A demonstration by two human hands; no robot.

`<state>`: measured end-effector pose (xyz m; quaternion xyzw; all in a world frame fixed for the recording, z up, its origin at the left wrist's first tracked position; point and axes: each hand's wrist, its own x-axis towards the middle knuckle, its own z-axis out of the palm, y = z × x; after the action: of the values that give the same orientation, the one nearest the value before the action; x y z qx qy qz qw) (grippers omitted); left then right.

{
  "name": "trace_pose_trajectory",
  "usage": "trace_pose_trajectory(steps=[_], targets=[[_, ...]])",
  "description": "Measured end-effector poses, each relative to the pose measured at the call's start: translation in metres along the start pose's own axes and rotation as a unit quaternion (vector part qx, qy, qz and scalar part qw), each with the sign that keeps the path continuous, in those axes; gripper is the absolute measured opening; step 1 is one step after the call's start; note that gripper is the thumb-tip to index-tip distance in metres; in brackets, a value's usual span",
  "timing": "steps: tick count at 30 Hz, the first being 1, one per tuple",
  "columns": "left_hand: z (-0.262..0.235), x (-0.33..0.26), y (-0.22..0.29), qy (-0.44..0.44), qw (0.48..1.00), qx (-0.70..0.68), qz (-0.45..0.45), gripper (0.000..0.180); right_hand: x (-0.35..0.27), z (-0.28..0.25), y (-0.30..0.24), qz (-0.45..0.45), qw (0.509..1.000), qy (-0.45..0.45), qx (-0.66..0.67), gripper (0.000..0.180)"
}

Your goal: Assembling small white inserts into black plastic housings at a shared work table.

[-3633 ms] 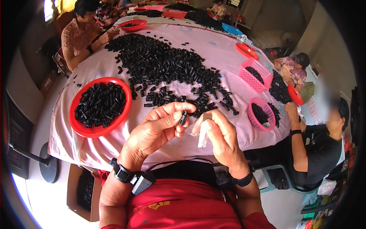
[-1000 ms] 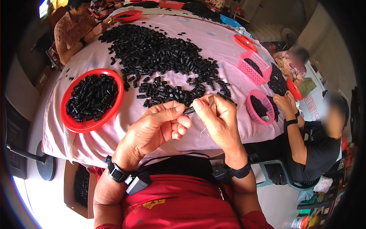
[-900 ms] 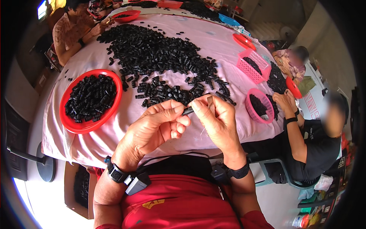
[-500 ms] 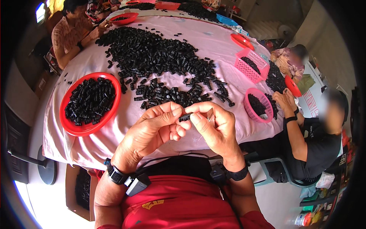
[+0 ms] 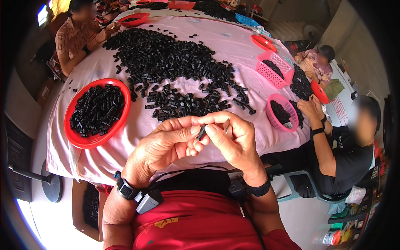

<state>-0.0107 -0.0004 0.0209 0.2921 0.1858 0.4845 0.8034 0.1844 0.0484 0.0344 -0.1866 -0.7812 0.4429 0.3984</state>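
Observation:
Both hands meet above the near part of the cloth-covered table, pinching one small black cylindrical plastic part (image 5: 201, 132). My left hand (image 5: 168, 139) holds it between thumb and fingers, the lower fingers curled beneath. My right hand (image 5: 235, 143) has its thumb and index finger against the part's other side. A small brownish flat piece (image 5: 227, 124) shows inside the right hand's curled fingers; its kind I cannot make out. Just beyond the hands spreads a large pile of similar black parts (image 5: 166, 62). At the left a red round tray (image 5: 71, 131) holds many more.
Pink cloth (image 5: 104, 160) covers the table. On the right are a pink basket (image 5: 271, 74) and a pink round basket (image 5: 273, 118), both with black parts. Co-workers sit left and right; one in a black shirt (image 5: 350, 162) is nearest. A cardboard box (image 5: 77, 208) stands lower left.
The black part has turned from lying nearly level to a steeper slant between my fingers. Both hands stay in nearly the same place.

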Motion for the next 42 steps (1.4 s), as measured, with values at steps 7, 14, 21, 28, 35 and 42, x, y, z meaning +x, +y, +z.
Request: trace_pose_trajectory(steps=[7, 14, 21, 28, 35, 42], targets=[[-0.003, -0.001, 0.0, -0.009, 1.0, -0.021, 0.022, 0.029, -0.002, 0.01, -0.025, -0.018, 0.991, 0.101, -0.09, 0.019], [0.001, 0.0, -0.002, -0.035, 0.998, -0.045, 0.04, 0.031, -0.006, 0.008, -0.01, -0.024, 0.972, 0.076, -0.221, 0.037], [0.0, 0.002, -0.006, -0.038, 0.998, -0.048, 0.033, 0.031, -0.004, 0.01, -0.008, -0.05, 0.955, 0.075, -0.282, 0.042], [-0.002, 0.005, -0.009, -0.038, 0.998, -0.022, 0.043, 0.031, -0.003, 0.011, -0.003, -0.073, 0.944, 0.082, -0.31, 0.043], [0.0, 0.004, -0.009, -0.026, 0.998, 0.004, 0.054, 0.03, -0.004, 0.009, -0.005, -0.067, 0.937, 0.082, -0.333, 0.044], [0.002, 0.004, -0.008, -0.028, 0.998, 0.006, 0.05, 0.03, -0.006, 0.008, -0.003, -0.061, 0.928, 0.069, -0.36, 0.045]])
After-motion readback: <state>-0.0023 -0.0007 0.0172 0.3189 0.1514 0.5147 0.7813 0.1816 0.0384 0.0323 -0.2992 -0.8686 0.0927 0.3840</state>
